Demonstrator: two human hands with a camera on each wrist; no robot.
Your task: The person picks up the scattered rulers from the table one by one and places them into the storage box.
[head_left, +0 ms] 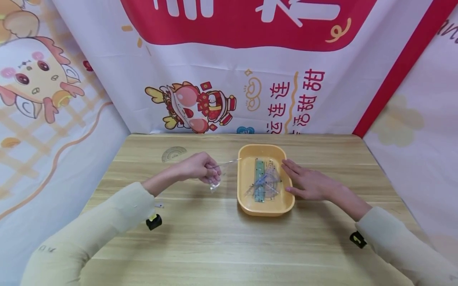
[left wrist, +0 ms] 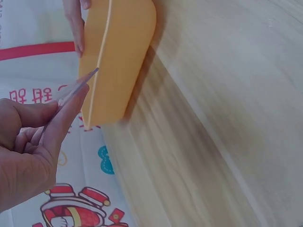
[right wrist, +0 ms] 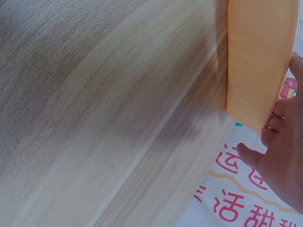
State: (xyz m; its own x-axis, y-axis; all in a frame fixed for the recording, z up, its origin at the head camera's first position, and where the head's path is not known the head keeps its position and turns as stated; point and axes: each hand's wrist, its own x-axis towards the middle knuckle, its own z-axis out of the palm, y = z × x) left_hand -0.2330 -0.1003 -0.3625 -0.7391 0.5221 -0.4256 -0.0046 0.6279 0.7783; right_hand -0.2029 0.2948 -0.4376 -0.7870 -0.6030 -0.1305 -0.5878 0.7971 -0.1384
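The left hand (head_left: 205,169), left of the tray (head_left: 266,150), pinches a thin clear piece (left wrist: 68,97) between thumb and fingers, the remaining fingers curled in. The piece is held off the table (head_left: 232,246), tilted, its far end pointing at the tray's left rim; whether the two touch cannot be told. The right hand (head_left: 309,183) is at the tray's right side, fingers extended close together and touching the rim, thumb set apart from them. The orange tray stands upright on the table. Inside it lie a green ruler (head_left: 260,169) and clear drawing shapes (head_left: 273,178), overlapping one another. A protractor (head_left: 173,152) lies flat on the table beyond the left forearm (head_left: 162,181), well apart from the tray.
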